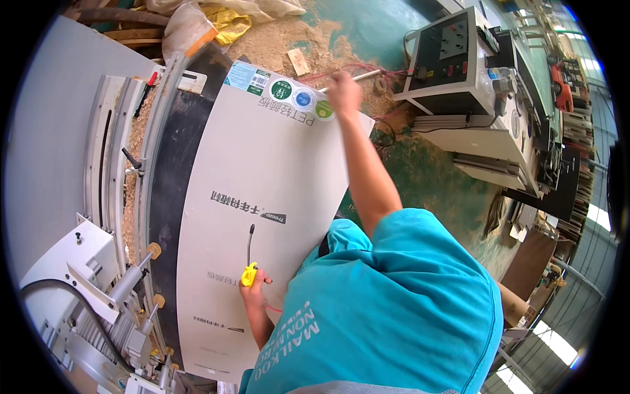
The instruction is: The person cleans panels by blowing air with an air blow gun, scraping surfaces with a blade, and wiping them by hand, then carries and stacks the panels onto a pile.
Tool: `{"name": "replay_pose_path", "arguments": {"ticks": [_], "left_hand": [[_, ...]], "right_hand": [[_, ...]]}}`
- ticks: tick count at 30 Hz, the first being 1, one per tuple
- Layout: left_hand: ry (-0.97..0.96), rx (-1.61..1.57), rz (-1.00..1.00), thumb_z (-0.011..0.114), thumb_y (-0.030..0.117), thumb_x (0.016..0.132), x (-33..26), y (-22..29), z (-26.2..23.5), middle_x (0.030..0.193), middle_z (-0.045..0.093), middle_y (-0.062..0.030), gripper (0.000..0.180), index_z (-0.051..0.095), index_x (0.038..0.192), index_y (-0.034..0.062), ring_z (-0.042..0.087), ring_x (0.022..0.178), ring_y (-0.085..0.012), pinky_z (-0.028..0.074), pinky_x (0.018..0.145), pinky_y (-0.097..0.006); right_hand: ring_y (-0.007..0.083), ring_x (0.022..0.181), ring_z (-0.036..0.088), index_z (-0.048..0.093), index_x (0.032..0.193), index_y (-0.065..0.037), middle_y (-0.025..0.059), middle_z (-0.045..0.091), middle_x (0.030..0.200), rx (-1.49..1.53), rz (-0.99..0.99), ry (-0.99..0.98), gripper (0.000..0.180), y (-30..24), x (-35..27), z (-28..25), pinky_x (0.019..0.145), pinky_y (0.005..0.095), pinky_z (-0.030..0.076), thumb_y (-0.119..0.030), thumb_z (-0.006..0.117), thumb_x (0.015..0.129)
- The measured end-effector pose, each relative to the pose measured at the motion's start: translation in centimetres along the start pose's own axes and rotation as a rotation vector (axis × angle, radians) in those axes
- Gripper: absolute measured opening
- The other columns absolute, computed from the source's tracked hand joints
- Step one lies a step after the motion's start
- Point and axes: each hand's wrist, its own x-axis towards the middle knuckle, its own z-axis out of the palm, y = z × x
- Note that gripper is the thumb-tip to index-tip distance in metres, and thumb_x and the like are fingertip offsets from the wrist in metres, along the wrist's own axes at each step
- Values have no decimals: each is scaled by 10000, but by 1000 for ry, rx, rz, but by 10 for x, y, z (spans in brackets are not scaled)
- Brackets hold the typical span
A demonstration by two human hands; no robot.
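Observation:
In my left hand [254,289] is a yellow air blow gun [249,274], its thin dark nozzle pointing toward the far end of a long pale panel [230,164]. Dark printing and several round stickers mark the panel's upper face. My right hand [345,96] is beyond the panel's far right corner, its fingers curled and slightly blurred. A thin white rod [369,75] shows on both sides of these fingers, and they look closed around it. A reddish hose [274,308] runs from the blow gun toward my body.
Left of the panel lies a dark machine bed [169,184] with metal rails and sawdust. White machine parts [85,262] stand at the near left. A control cabinet [453,52] is at the far right. Red hose [357,67], a wood scrap [298,62] and sawdust lie on the floor.

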Motion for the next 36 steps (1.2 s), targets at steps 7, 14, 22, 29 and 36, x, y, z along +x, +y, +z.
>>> {"name": "replay_pose_path", "arguments": {"ticks": [7,14,22,29,36], "left_hand": [[35,26,6,609,185,911,-1,6,7,645,573,-65,237,561,766,3,573,619,-171,473,641,-321],[-43,106,-24,607,192,913,-4,2,-2,650,579,-68,247,567,759,2,571,621,-173,472,642,-321],[10,2,-10,595,169,914,-5,-2,-6,652,573,-63,241,563,743,2,565,619,-170,467,639,-317],[-74,22,-15,589,160,921,-1,-7,-10,657,572,-63,229,569,761,-2,559,620,-170,465,644,-316],[-63,21,15,596,163,921,2,-16,-13,669,581,-68,219,567,780,-3,560,623,-163,466,641,-311]], "right_hand": [[390,835,647,669,921,-92,190,668,818,-44,-139,-163,170,-114,8,102,752,483,516,-80,573,782],[411,795,628,581,788,-39,222,652,837,-52,50,5,82,-2,-39,14,697,510,483,-112,571,826],[428,852,632,612,830,-21,242,663,889,2,-30,-103,163,-79,-16,88,754,476,499,-184,604,818],[422,818,643,625,894,-10,243,660,847,-123,159,101,167,48,-47,-38,745,502,490,-155,613,811],[429,872,604,617,879,-41,221,644,894,30,-9,-137,120,-66,-36,53,744,494,477,-128,541,845]]}}
